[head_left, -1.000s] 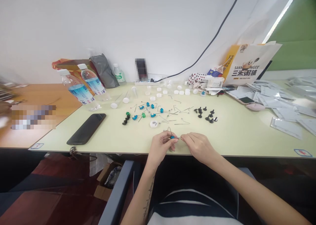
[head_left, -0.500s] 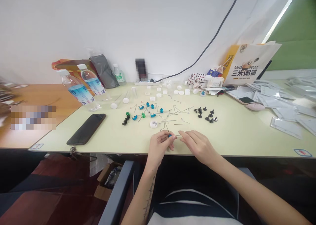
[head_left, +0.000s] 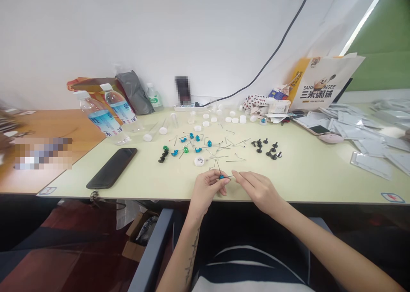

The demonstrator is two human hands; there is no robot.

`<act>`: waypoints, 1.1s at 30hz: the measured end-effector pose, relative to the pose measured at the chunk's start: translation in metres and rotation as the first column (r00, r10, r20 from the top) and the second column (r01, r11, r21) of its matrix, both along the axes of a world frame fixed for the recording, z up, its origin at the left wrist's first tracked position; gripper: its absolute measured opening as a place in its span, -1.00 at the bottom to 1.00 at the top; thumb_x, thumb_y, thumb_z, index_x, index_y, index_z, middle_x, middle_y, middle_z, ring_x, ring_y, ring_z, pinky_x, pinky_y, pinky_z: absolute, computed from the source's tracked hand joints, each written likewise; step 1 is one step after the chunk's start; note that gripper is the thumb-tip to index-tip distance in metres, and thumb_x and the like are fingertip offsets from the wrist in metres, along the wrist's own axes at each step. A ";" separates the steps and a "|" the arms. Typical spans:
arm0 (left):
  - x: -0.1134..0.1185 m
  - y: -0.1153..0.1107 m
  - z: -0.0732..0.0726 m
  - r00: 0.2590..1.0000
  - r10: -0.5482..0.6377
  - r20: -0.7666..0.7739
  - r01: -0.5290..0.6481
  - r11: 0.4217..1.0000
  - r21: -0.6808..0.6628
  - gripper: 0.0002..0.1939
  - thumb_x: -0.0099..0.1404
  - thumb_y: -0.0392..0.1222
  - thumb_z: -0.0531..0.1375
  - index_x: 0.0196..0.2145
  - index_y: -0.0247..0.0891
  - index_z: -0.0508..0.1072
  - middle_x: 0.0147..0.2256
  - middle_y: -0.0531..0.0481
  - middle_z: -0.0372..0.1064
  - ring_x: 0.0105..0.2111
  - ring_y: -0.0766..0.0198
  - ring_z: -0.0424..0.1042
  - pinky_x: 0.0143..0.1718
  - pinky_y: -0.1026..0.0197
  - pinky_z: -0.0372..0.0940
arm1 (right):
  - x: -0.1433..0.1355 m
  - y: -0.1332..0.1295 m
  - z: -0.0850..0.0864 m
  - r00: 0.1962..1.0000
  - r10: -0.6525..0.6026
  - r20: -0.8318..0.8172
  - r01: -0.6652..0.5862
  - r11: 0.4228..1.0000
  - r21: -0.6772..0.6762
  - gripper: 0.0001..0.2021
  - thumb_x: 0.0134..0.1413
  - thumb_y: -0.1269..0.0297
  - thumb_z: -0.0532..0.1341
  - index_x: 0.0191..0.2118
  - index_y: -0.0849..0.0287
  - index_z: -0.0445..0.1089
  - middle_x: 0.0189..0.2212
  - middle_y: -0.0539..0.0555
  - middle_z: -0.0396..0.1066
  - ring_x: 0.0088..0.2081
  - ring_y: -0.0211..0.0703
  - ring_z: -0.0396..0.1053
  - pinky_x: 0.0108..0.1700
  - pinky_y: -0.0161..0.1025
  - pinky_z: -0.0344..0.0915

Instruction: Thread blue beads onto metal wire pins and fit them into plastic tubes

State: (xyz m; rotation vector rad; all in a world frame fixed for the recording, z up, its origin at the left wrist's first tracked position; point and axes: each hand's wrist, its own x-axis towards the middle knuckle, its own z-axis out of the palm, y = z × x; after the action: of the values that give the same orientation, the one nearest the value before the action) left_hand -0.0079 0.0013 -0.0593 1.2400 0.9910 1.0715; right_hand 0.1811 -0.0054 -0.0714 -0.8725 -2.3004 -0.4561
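Observation:
Near the front edge of the table, my left hand (head_left: 205,191) pinches a small blue part (head_left: 221,177) between thumb and fingers. A thin metal rod (head_left: 218,167) sticks up from about the same spot. Opposite it, my right hand (head_left: 259,191) is closed on another thin metal rod (head_left: 231,176), whose tip points left at the blue part. Whether that tip sits inside the part is too small to tell. Just beyond my hands lie a round white cap (head_left: 199,160) with a dark mark and several loose bent metal rods (head_left: 236,158).
Several blue parts (head_left: 209,143) and black screw-like pieces (head_left: 273,150) lie mid-table, with white-capped tubes (head_left: 164,127) behind. A phone (head_left: 112,168) and water bottles (head_left: 101,117) stand left. On the right are a paper bag (head_left: 326,85) and flat white packets (head_left: 371,164).
Both hands stay in nearly the same place. The blue part and the rods have shifted only slightly, and my right hand has dipped a little.

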 end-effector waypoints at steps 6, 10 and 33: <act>0.000 0.001 -0.002 1.000 -0.004 -0.006 0.005 1.000 0.005 -0.74 0.05 -0.12 0.26 -0.36 -0.36 0.41 -0.59 0.02 0.33 -0.63 0.38 0.32 -0.55 0.31 0.29 | 0.004 0.003 -0.002 0.999 0.032 -0.014 -0.034 0.993 -0.111 -0.62 0.15 0.57 0.00 0.09 0.33 0.20 -0.25 0.20 0.44 -0.22 -0.17 0.40 -0.25 -0.25 0.41; 0.000 0.001 -0.002 1.000 -0.003 -0.025 0.003 1.000 0.007 -0.74 0.06 -0.10 0.25 -0.36 -0.36 0.41 -0.62 0.03 0.32 -0.63 0.36 0.32 -0.55 0.30 0.29 | 0.005 0.004 -0.003 0.994 0.080 -0.069 -0.090 0.983 -0.158 -0.61 0.15 0.56 0.01 0.10 0.31 0.18 -0.27 0.18 0.44 -0.25 -0.22 0.41 -0.28 -0.29 0.41; 0.000 -0.001 0.001 1.000 0.004 -0.017 -0.004 1.000 0.004 -0.74 0.08 -0.07 0.24 -0.39 -0.35 0.40 -0.59 0.03 0.32 -0.62 0.38 0.32 -0.56 0.33 0.27 | 0.000 -0.001 0.002 0.997 0.009 -0.074 -0.001 0.994 0.106 -0.73 0.12 0.50 0.10 -0.05 0.24 0.32 -0.19 0.21 0.38 -0.26 -0.18 0.37 -0.24 -0.23 0.33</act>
State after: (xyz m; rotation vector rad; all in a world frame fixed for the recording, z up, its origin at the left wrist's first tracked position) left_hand -0.0082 -0.0001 -0.0587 1.2531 1.0053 1.0684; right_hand 0.1806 -0.0066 -0.0692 -0.8182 -2.1893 -0.5302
